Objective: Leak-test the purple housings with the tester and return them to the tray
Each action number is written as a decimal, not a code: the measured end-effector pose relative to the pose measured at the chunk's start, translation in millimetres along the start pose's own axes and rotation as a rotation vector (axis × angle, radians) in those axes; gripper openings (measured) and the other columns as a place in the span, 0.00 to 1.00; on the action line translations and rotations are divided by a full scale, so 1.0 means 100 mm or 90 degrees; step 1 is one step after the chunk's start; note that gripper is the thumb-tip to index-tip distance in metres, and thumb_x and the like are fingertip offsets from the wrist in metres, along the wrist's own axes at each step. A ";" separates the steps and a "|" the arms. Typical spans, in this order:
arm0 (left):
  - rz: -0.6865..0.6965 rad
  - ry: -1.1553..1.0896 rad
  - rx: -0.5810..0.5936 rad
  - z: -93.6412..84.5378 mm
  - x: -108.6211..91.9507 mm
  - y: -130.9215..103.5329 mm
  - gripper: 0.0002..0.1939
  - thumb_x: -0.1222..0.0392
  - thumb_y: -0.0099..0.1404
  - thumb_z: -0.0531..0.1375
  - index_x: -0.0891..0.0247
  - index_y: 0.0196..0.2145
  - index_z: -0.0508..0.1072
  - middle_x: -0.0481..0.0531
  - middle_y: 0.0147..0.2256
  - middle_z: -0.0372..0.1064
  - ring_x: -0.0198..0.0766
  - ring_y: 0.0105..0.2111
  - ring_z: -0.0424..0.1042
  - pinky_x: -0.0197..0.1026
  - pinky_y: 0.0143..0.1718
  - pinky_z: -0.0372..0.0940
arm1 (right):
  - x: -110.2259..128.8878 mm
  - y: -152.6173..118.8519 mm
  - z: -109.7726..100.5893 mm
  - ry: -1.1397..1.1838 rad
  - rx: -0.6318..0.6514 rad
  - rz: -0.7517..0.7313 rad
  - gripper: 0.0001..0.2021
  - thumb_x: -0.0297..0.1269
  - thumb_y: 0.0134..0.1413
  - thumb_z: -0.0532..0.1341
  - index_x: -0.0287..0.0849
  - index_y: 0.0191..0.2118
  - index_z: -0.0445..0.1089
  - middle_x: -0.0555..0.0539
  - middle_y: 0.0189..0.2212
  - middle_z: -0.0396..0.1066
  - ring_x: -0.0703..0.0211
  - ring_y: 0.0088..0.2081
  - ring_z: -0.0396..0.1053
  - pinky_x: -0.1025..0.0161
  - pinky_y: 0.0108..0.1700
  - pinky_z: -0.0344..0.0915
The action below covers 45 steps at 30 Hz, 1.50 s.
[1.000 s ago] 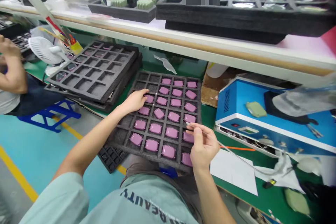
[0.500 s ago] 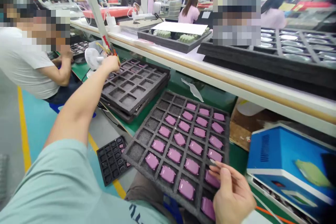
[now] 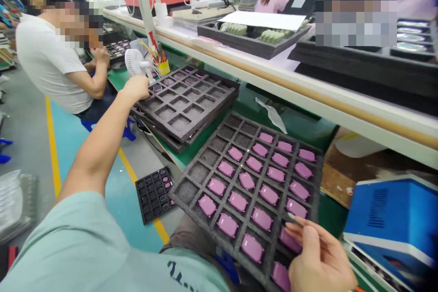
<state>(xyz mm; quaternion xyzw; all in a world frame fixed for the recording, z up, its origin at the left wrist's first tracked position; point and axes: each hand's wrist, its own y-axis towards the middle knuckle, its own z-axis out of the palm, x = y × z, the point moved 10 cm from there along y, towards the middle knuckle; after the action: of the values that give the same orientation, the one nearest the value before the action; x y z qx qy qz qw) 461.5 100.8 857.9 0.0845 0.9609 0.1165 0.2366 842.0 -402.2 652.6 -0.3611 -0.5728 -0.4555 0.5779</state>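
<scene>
A grey foam tray [image 3: 194,191] lies tilted near my lap, with several pink watch-shaped parts [image 3: 252,247] in its compartments and bare compartments along its left side. My right hand [image 3: 320,253] is over the tray's lower right corner, its fingers pinched on a small thin tool [image 3: 294,219] with a pale tip. My left hand [image 3: 136,89] reaches to the near left corner of a stack of grey foam trays [image 3: 167,123]. Its fingers are mostly hidden, so I cannot make out what they hold. A few dark parts sit in the stack's top tray.
Beside the stack stand a white fan [image 3: 136,62] and a yellow pen cup [image 3: 164,67]. A blue box [image 3: 386,214] is at the right. A black tray [image 3: 153,196] lies low on the left. A person in white [image 3: 56,61] sits at the far left.
My left hand has drawn back from the pen cup to the corner of the stacked trays. My right hand still pinches the tool over the pink parts. The view has shifted left.
</scene>
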 end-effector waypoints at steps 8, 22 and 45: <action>0.065 -0.712 0.237 1.02 -1.50 -1.96 0.27 0.59 0.59 0.66 0.61 0.55 0.67 0.56 0.44 0.74 0.42 0.41 0.77 0.40 0.37 0.72 | 0.04 0.01 0.01 0.032 -0.010 -0.026 0.14 0.45 0.59 0.67 0.39 0.40 0.72 0.47 0.33 0.77 0.62 0.28 0.76 0.64 0.33 0.76; -0.165 -0.866 0.433 2.46 -2.32 -3.60 0.22 0.63 0.51 0.75 0.62 0.44 0.79 0.57 0.46 0.80 0.42 0.48 0.79 0.42 0.51 0.73 | 0.24 0.11 0.09 0.090 0.063 -0.188 0.07 0.31 0.66 0.60 0.46 0.45 0.75 0.45 0.43 0.78 0.55 0.47 0.78 0.53 0.50 0.78; -0.093 -0.802 0.418 2.43 -2.34 -3.64 0.18 0.62 0.53 0.74 0.61 0.43 0.81 0.56 0.44 0.81 0.46 0.45 0.81 0.44 0.48 0.76 | 0.27 0.13 0.11 0.042 0.091 -0.182 0.09 0.28 0.64 0.61 0.48 0.45 0.75 0.46 0.43 0.79 0.53 0.48 0.78 0.50 0.52 0.75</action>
<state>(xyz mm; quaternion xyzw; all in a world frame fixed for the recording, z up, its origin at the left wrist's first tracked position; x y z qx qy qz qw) 742.2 -254.3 654.9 0.1380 0.6305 -0.2656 0.7162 848.3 -390.9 681.9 -0.2187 -0.6300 -0.5025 0.5503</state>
